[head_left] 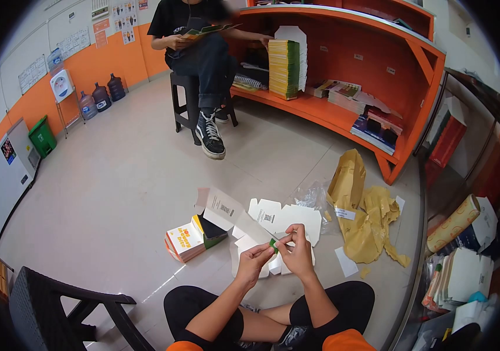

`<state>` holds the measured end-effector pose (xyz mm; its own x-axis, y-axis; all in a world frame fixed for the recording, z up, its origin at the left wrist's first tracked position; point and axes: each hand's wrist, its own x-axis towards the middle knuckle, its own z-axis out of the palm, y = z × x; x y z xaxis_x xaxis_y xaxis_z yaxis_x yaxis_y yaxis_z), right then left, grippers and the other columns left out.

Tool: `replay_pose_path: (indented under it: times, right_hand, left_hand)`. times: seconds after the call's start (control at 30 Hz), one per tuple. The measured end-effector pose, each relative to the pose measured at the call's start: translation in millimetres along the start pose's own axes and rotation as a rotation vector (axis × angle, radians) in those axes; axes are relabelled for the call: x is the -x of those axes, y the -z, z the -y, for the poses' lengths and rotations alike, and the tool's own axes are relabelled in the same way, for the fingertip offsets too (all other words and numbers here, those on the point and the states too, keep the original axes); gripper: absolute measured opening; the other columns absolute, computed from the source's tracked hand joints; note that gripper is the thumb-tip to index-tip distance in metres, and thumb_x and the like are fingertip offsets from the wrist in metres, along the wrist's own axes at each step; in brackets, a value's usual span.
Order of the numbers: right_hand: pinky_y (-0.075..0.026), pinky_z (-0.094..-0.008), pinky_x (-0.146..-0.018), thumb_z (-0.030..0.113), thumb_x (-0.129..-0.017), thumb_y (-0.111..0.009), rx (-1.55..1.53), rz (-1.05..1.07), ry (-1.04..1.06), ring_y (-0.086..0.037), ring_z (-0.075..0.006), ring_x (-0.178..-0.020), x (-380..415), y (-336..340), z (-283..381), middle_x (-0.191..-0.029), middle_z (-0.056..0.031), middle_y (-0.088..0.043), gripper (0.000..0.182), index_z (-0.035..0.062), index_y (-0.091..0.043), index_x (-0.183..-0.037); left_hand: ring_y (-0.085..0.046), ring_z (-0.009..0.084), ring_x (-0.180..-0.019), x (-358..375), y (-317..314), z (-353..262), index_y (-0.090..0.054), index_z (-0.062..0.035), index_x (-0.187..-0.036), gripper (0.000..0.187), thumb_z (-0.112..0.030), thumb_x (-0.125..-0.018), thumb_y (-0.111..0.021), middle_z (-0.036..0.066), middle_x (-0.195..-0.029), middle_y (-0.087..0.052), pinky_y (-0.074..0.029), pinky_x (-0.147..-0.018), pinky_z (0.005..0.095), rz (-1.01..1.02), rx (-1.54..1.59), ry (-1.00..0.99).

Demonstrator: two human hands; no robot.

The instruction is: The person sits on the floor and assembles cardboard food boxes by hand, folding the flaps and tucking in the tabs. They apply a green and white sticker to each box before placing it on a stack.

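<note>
Both my hands meet in front of my crossed legs, at the near end of a white cardboard box blank (225, 209) with a printed QR code. My left hand (254, 261) pinches its edge beside a small green part. On the other side, my right hand (295, 250) is closed on the same end, thumb and fingers together. The fingers partly hide the fold there. Beneath the hands, more white box blanks (302, 222) lie flat on the floor. A stack of folded boxes (182, 240) with yellow and orange print sits to the left.
Torn brown wrapping paper (372, 228) and clear plastic (314, 196) lie to the right. A black stool (45, 304) stands at lower left. Ahead, another person (200, 64) sits by an orange shelf (343, 123) holding a tall yellow-edged stack (284, 69). Packed shelves line the right side.
</note>
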<state>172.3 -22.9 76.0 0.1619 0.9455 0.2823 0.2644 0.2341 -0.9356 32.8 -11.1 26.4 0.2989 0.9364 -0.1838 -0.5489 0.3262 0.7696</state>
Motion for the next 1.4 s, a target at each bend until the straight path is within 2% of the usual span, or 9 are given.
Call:
replay_pose_path:
  times: [0.37,0.57,0.67,0.73,0.8,0.9,1.0,1.2,1.4]
  right_hand:
    - [-0.057,-0.033,-0.076,-0.004,-0.078,-0.064,-0.006,-0.007,0.048,-0.064,-0.0165,-0.078,2,-6,-8,-0.076,-0.0092,-0.059,0.031,0.0026,-0.039,-0.096]
    - [-0.055,-0.0319,-0.069,-0.001,-0.08,-0.065,0.053,0.053,0.027,-0.064,-0.0155,-0.076,1,-4,-1,-0.083,-0.0093,-0.063,0.013,-0.0007,-0.055,-0.088]
    - [-0.057,-0.0311,-0.079,-0.005,-0.083,-0.061,0.06,0.089,0.133,-0.064,-0.0155,-0.086,0,-5,-3,-0.094,-0.0096,-0.064,0.008,-0.0014,-0.062,-0.09]
    - [-0.058,-0.0304,-0.076,-0.004,-0.083,-0.061,0.16,0.044,0.233,-0.065,-0.0184,-0.087,1,-11,-9,-0.095,-0.0116,-0.064,0.009,-0.0016,-0.063,-0.092]
    - [-0.058,-0.0297,-0.071,-0.003,-0.084,-0.06,0.213,-0.001,0.307,-0.065,-0.0219,-0.086,2,-17,-10,-0.096,-0.0119,-0.062,0.009,-0.0024,-0.062,-0.092]
    - [-0.057,-0.0299,-0.071,-0.003,-0.084,-0.059,0.136,-0.091,0.285,-0.064,-0.0214,-0.085,4,-20,-5,-0.095,-0.0105,-0.06,0.009,-0.0019,-0.062,-0.092]
    - [-0.051,-0.0363,-0.067,0.001,-0.087,-0.056,0.187,-0.098,0.296,-0.062,-0.0326,-0.081,4,-20,-2,-0.094,-0.0138,-0.056,0.005,-0.0021,-0.058,-0.09]
    - [-0.048,-0.04,-0.073,0.002,-0.086,-0.056,0.392,-0.071,0.385,-0.059,-0.0324,-0.084,5,-21,-1,-0.094,-0.0134,-0.057,0.004,0.0001,-0.057,-0.089]
    - [-0.047,-0.0407,-0.076,0.002,-0.084,-0.058,0.315,-0.034,0.351,-0.057,-0.0317,-0.088,6,-22,-2,-0.099,-0.0132,-0.058,0.005,0.0009,-0.059,-0.089]
  left_hand:
    - [-0.064,0.0139,-0.091,1,-1,1,-0.061,0.005,-0.109,0.025,-0.003,-0.086,-0.065,0.011,-0.102,-0.066,-0.051,-0.086,0.0243,0.02,-0.026,-0.083]
    - [-0.063,0.0158,-0.095,0,-2,-2,-0.06,0.0063,-0.11,0.026,-0.002,-0.086,-0.064,0.013,-0.109,-0.063,-0.051,-0.089,0.0262,-0.024,0.003,-0.104]
    - [-0.061,0.0169,-0.098,-3,0,-6,-0.061,0.0063,-0.11,0.025,-0.002,-0.087,-0.063,0.012,-0.117,-0.058,-0.051,-0.09,0.0264,-0.036,0.039,-0.143]
    - [-0.059,0.0168,-0.1,-2,1,-7,-0.062,0.0058,-0.112,0.025,-0.003,-0.088,-0.062,0.009,-0.123,-0.053,-0.051,-0.091,0.0263,-0.012,0.022,-0.182]
    - [-0.06,0.0168,-0.101,-2,3,-5,-0.059,0.0061,-0.115,0.028,-0.004,-0.089,-0.061,0.01,-0.119,-0.056,-0.05,-0.092,0.0273,-0.016,-0.006,-0.193]
    - [-0.06,0.0167,-0.101,-3,1,-7,-0.058,0.0067,-0.118,0.032,-0.005,-0.089,-0.061,0.011,-0.12,-0.055,-0.05,-0.091,0.0282,-0.015,-0.048,-0.196]
    - [-0.058,0.016,-0.102,-1,-2,-11,-0.057,0.0072,-0.12,0.034,-0.005,-0.089,-0.061,0.011,-0.124,-0.052,-0.049,-0.091,0.0283,0.006,-0.108,-0.244]
    - [-0.053,0.0129,-0.107,1,1,-4,-0.058,0.0052,-0.12,0.035,-0.007,-0.088,-0.064,0.008,-0.125,-0.051,-0.045,-0.091,0.0262,-0.045,-0.292,-0.309]
    - [-0.054,0.0106,-0.102,1,2,-6,-0.06,0.0065,-0.117,0.034,-0.01,-0.088,-0.066,0.006,-0.123,-0.049,-0.044,-0.086,0.0245,-0.043,-0.316,-0.361]
